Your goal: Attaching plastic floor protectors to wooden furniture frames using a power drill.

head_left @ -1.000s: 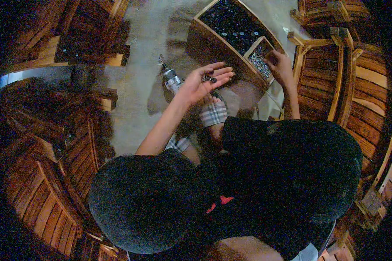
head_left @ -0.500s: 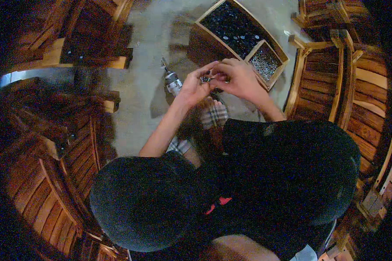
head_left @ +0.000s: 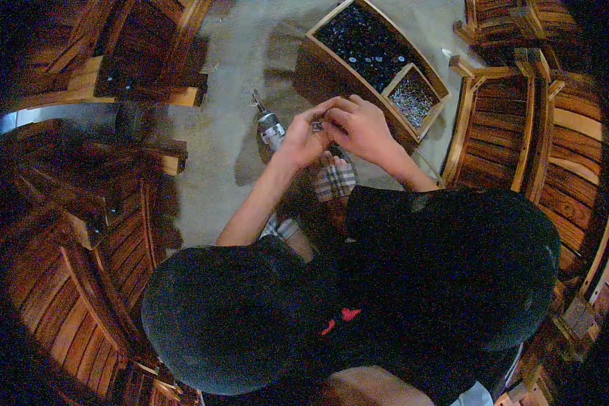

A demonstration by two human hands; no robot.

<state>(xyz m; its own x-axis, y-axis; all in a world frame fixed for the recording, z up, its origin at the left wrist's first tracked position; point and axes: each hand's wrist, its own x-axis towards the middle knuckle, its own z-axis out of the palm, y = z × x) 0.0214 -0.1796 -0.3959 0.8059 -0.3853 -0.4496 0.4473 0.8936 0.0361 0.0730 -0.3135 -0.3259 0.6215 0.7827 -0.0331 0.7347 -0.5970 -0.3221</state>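
Observation:
My two hands meet in front of me, above my sandalled feet. My left hand (head_left: 305, 139) is cupped, its fingers curled around small dark and shiny metal pieces (head_left: 317, 125) that look like hardware; their exact kind is too small to make out. Against it, my right hand (head_left: 361, 128) has its fingertips pinched together at those pieces, and whatever sits between them is hidden. A power drill (head_left: 271, 130) with a long bit lies on the floor just left of my left hand. Beyond my right hand stands a divided wooden box (head_left: 358, 80).
The box holds many dark pieces (head_left: 358, 40) in its large compartment and shiny screws or similar small hardware (head_left: 413, 101) in the small one. Slatted wooden furniture (head_left: 497, 128) stands along the right, and more wooden pieces (head_left: 91, 271) line the left. Below lies a grey floor (head_left: 213, 176).
My right hand has closed in on the left palm, its fingers now more curled over the small pieces. The left hand has barely moved; drill and box stay put.

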